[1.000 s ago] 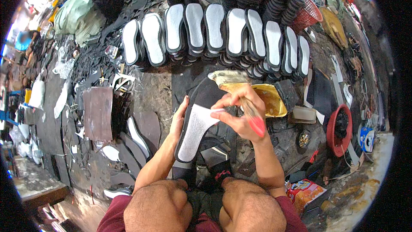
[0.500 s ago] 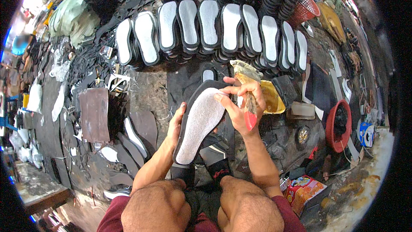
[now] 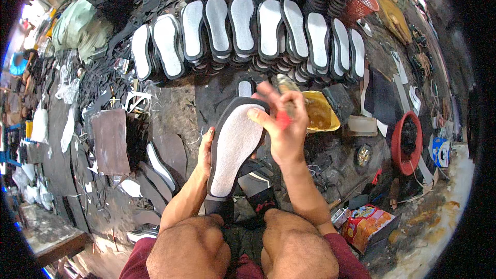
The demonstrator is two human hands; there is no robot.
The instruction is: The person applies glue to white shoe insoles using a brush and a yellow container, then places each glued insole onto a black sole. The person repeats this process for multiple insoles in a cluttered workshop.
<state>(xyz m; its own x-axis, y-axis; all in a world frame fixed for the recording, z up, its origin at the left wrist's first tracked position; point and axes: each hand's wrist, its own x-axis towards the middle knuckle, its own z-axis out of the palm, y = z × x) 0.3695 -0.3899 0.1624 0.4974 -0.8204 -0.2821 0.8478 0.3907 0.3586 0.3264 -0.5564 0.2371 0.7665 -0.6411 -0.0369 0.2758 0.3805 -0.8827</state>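
Left hand (image 3: 205,152) cupped under the sole (image 3: 237,150), right hand (image 3: 287,137) thumb-down on its upper end, brush (image 3: 283,120) in grip.

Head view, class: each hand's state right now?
Left hand: holding a black-edged white shoe sole.
Right hand: holding a red-ended brush, thumb on the sole.

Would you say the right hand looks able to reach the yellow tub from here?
Probably yes: the yellow tub lies just beside the right hand, with nothing visible between them, though that hand holds a brush.
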